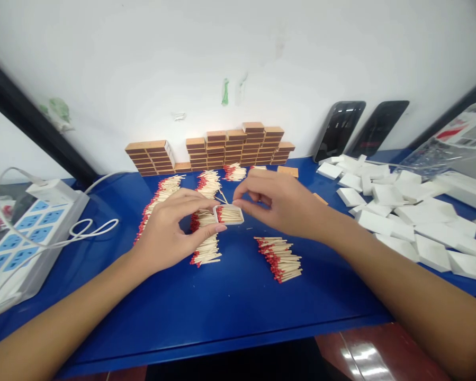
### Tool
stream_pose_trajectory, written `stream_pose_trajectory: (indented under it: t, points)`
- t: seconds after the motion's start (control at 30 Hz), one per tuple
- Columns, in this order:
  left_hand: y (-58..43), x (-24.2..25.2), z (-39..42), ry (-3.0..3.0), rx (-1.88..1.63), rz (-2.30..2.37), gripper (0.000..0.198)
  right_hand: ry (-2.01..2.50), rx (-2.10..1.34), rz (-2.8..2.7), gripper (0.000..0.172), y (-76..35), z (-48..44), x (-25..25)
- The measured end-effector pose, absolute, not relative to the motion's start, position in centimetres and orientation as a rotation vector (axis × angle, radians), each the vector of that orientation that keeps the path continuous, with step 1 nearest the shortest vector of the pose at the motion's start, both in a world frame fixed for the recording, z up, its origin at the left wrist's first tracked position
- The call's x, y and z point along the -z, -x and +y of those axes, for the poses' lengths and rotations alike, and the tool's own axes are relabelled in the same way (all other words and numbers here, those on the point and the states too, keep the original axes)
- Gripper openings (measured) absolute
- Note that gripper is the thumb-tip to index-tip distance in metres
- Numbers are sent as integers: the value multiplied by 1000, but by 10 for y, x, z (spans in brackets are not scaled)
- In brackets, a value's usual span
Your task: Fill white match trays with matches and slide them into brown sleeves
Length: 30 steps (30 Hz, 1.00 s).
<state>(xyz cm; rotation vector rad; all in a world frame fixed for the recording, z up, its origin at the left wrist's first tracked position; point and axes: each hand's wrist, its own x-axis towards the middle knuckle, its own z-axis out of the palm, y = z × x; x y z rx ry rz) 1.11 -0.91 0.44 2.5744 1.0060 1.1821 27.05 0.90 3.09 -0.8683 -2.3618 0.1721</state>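
My left hand (178, 225) grips a small white matchbox tray (228, 218) between thumb and fingers. Inside the tray lies a layer of red-tipped matches (228, 212). My right hand (275, 198) is closed in a pinch at the tray's right corner; what its fingertips hold, if anything, is too small to tell. Behind and below my left hand are rows of loose matches (206, 254), partly hidden by it. Another pile of matches (280, 259) lies on the blue table (230, 312), below my right hand.
Stacked matchboxes (243, 148) stand along the wall. Many white empty trays (400, 211) are heaped at right, near two dark phones (341, 129) leaning on the wall. A white power strip (27, 238) with cables sits at left. A plastic bag (456, 132) lies far right.
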Motion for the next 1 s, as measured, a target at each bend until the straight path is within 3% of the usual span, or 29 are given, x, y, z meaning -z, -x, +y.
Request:
stream_pose_trajectory:
  t: [0.13, 0.33, 0.5, 1.0]
  points:
    - [-9, -5, -7, -2580, -1266, 1045, 29, 1138, -188, -2358, 18, -297, 20, -52]
    - [-8, -4, -3, -2602, -1281, 1049, 28, 1543, -625, -2604, 20, -328, 35, -54]
    - [-7, -4, -4, -2617, -1253, 1034, 29, 1679, -733, -2696, 12, -321, 35, -44]
    - [-6, -3, -4, -2628, -1229, 1014, 31, 1490, -454, -2661, 14, -315, 45, -35]
